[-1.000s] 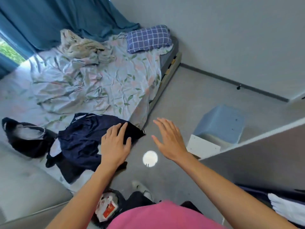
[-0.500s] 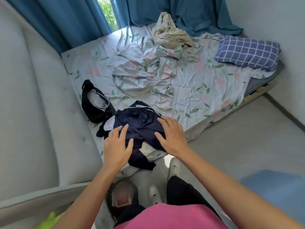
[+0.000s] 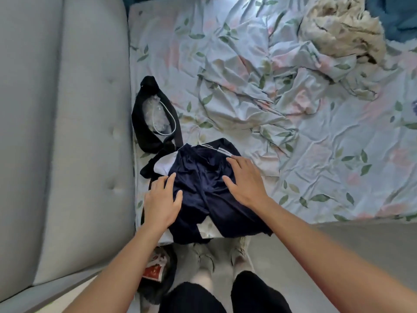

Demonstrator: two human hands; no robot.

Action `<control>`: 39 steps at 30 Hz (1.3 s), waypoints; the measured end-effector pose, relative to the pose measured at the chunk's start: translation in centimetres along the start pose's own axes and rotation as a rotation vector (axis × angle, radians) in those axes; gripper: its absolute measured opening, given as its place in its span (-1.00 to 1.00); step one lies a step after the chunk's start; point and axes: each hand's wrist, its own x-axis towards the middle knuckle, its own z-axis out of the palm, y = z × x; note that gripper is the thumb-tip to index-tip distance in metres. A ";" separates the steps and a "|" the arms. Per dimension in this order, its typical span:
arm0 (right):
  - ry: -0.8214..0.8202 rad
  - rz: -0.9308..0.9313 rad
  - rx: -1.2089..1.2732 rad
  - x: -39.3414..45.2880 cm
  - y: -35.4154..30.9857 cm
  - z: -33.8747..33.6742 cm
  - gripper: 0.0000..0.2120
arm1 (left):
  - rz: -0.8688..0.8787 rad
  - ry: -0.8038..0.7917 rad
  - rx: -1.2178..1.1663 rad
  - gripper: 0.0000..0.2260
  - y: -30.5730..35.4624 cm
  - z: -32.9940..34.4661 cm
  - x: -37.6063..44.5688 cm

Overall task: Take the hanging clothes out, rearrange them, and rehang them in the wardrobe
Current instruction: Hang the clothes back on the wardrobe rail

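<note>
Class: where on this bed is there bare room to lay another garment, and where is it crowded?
Free: the flat sheet right of the navy garment. Crowded: the left edge, with the black garment, the navy garment and both hands, left and right; the rumpled blanket fills the far right.

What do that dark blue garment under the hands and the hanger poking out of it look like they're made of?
The navy garment looks like a thin, slick synthetic, perhaps polyester sportswear: it has a soft sheen and falls in fine, loose folds. The white hanger looks like thin wire, possibly coated, judging by its slim bent hook; too small to be sure. Both hands, left hand and right hand, lie flat on the cloth.
</note>
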 end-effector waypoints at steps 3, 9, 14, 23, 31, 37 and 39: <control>-0.072 -0.043 -0.047 5.8 2.9 4.8 -0.42 | -0.008 -0.036 -0.010 -0.44 -0.4 4.7 6.1; -0.159 -0.012 -0.098 14.3 8.2 13.4 -0.41 | -0.035 -0.087 -0.076 -0.42 -2.7 12.4 16.5; -0.221 0.117 -0.046 18.5 10.3 16.6 -0.41 | -0.048 -0.079 -0.159 -0.37 -3.7 14.9 22.9; -0.107 0.142 -0.053 20.2 9.5 18.9 -0.60 | -0.081 -0.140 -0.089 -0.32 -4.1 17.2 26.9; -0.059 0.170 0.095 17.9 9.3 18.8 -0.73 | 0.002 0.078 -0.050 -0.49 -4.4 17.1 25.7; -0.009 0.099 0.229 12.0 7.9 14.7 -0.86 | 0.054 -0.010 -0.197 -0.48 -3.5 11.7 22.3; -0.022 0.103 0.250 10.6 6.9 13.4 -0.89 | 0.088 -0.042 -0.242 -0.53 -3.3 9.8 20.6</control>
